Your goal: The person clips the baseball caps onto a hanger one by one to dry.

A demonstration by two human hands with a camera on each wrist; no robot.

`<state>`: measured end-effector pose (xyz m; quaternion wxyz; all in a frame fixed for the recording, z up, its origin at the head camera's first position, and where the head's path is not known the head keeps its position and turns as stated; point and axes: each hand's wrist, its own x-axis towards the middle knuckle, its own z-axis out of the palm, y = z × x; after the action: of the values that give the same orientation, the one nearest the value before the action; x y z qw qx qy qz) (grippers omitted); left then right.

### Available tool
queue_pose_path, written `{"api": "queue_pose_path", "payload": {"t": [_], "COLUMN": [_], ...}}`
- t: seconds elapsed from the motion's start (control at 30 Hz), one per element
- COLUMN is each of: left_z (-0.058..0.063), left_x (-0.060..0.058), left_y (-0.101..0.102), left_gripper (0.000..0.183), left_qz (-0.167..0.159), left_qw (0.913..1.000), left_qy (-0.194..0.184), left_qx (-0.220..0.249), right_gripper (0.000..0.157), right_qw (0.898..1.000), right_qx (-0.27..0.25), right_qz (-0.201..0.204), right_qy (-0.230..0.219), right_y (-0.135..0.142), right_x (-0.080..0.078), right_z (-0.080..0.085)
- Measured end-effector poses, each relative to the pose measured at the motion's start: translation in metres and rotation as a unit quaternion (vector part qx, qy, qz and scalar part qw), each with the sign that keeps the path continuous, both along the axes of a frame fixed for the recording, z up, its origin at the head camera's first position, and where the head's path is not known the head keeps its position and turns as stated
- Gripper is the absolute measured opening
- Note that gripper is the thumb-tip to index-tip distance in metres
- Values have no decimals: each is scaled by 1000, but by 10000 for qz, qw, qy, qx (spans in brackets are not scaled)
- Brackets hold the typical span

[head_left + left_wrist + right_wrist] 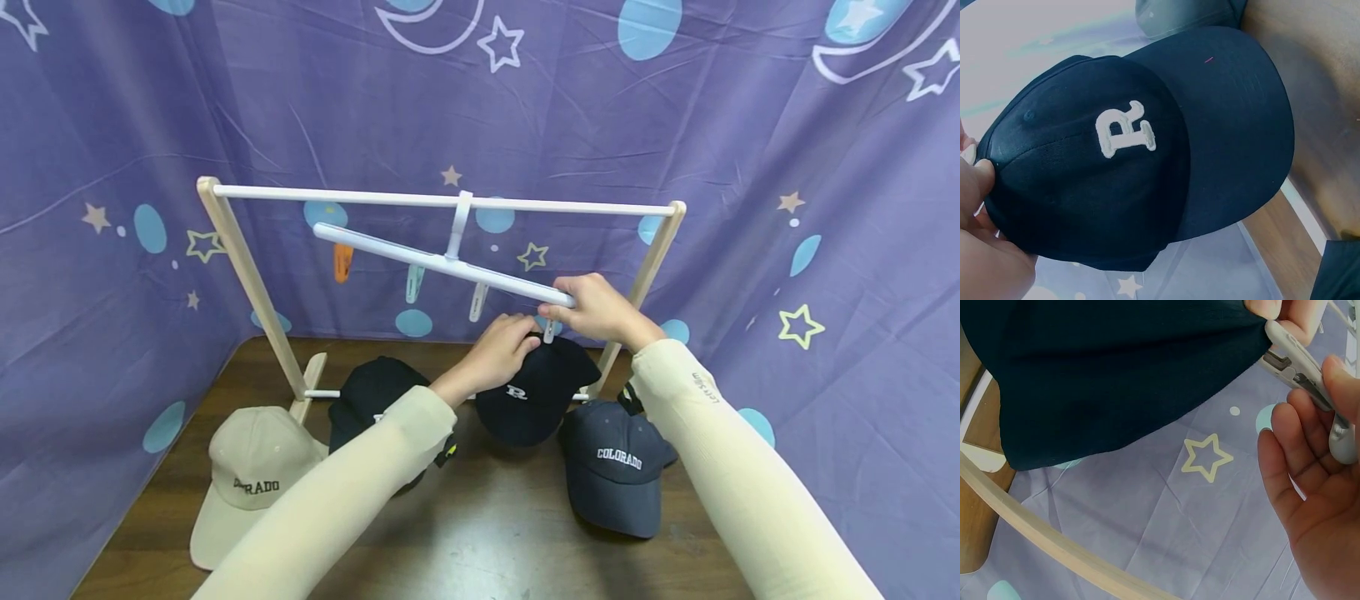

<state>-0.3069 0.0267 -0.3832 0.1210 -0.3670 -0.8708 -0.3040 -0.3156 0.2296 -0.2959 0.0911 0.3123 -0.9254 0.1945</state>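
Black cap (546, 385): left grip (497, 352) pinches its edge, right grip (596, 308) pinches the clip (1300, 359) (gap beside second cap (375, 387))!

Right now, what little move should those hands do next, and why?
Probably let the end clip close on the raised black cap: the left hand holds the cap against the clip's tip, while the right hand pinches the clip.

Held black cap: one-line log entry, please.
left fingers: grip black cap | right fingers: pinch white clip | clip: at cap edge
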Motion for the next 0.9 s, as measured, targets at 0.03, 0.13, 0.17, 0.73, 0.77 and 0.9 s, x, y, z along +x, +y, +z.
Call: {"api": "queue_pose_path", "payload": {"t": [0.03,0.13,0.17,0.73,0.77,0.9], "left_z": [0,2,2,2,2,2], "left_x": [0,1,1,2,2,2], "left_y": [0,1,2,5,5,6], "left_gripper": [13,13,13,18,18,19], "left_qz": [12,98,141,377,394,402], "left_qw": [10000,9999,9998,9993,9992,9992], "left_qy": [13,64,64,16,14,-19], "left_qx": [-23,-96,-113,-44,-24,61], "right_gripper": [30,29,28,27,27,28], "right_qw": [10000,10000,10000,10000,10000,9999], "right_qx": [5,23,39,80,80,79], "right_qz": [-11,-16,-14,-1,-1,-35], "right_qy": [3,-6,-4,13,32,62], "right_y": [0,0,0,-1,-1,-2], "right_x": [0,1,1,2,1,2], "right_z": [0,0,-1,1,0,0]}}
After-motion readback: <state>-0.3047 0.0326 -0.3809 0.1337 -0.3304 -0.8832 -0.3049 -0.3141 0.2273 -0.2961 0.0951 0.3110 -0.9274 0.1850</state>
